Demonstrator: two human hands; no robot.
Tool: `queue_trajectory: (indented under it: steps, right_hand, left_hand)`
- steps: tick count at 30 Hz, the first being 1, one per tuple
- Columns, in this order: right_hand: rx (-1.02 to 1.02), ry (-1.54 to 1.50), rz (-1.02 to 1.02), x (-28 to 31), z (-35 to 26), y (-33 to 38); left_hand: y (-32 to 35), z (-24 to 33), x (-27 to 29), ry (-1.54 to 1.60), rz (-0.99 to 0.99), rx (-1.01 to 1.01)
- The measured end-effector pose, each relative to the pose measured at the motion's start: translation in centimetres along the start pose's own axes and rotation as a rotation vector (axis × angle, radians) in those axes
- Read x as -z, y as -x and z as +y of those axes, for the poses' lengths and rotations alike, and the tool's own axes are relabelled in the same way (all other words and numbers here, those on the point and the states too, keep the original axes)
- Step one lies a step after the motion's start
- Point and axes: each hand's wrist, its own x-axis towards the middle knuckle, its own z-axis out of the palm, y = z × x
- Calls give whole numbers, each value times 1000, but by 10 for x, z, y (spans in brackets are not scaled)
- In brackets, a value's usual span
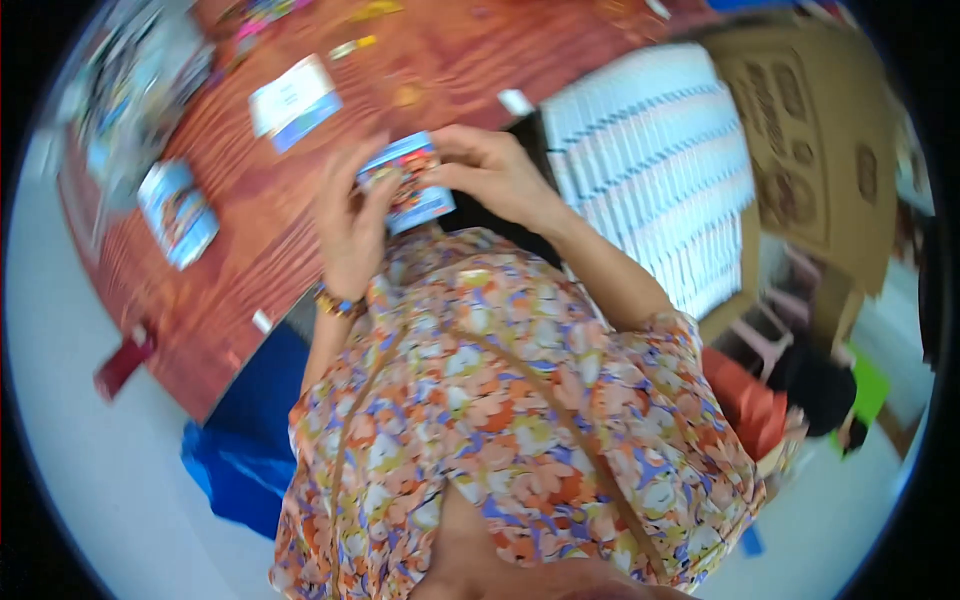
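Two hands have hold of one small blue pack (412, 170), which is kept tilted just in front of the wearer's body, near the table edge. The left hand (347, 220) has its thumb laid across the printed face from the left; its other fingers are blurred, so I cannot tell how they are placed, though the gap between thumb and fingers is small. The right hand (500, 178) has thumb and forefinger nearly closed at the pack's right side, remaining fingers curled. A beaded bracelet (340, 303) circles the left wrist, below which begins a floral garment (500, 390).

Beyond the hands lies a red table (255, 215) with a wavy grain. Noted on it: a white and blue card (296, 103) past the left hand; a blue and white packet (178, 213) to the left, beside a clear plastic bag (150, 90) of mixed contents; a white scrap (516, 102) past the right hand.

To the right I observe an open cardboard box (820, 150) and, next to its flap, close-set rows of white packs (650, 170). Farther out, lower right, is another person in red (745, 405), near a pink stool (765, 338).
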Motion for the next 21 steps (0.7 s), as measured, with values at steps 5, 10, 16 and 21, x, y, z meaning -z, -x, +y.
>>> queue_trajectory:
  steps: [5, 10, 16, 21]
  right_hand:
    - [-77, 237, 190, 69, -33, 56]
    - [317, 639, 1285, 240, -35, 204]
    - [-711, 1270, 1718, 370, 1, 376]
    - [-958, 1252, 1300, 459, 62, 412]
  left_hand:
    - [-17, 17, -30, 158, -317, 3]
    - [-17, 23, -30, 238, -384, 212]
    - [-20, 23, -20, 114, -332, 225]
    - [-36, 23, 2, -12, -318, 131]
